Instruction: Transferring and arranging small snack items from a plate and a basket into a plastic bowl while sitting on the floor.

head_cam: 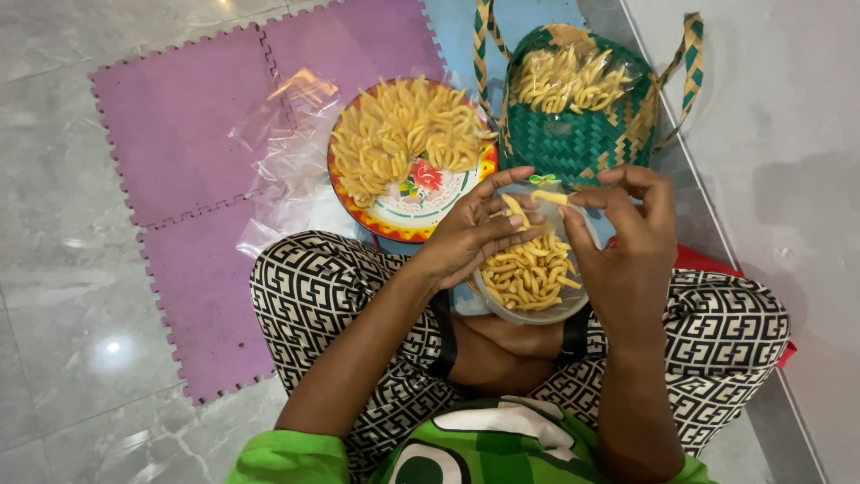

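The right hand [627, 246] has its grip pinched on a yellow snack stick [548, 197], while the left hand [470, 235] curls its fingers around the rim of a clear bag [528, 305] of the same sticks, resting in the lap. Farther off on the floor lie a flowered plate [421, 220] heaped with sticks at left, on purple foam mats [179, 152], and a green woven basket [582, 143] at right.

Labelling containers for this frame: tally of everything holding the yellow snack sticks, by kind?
Round floral plate: 1
Green woven basket: 1
Clear plastic bag, held between left hand and right hand: 1
Total: 3
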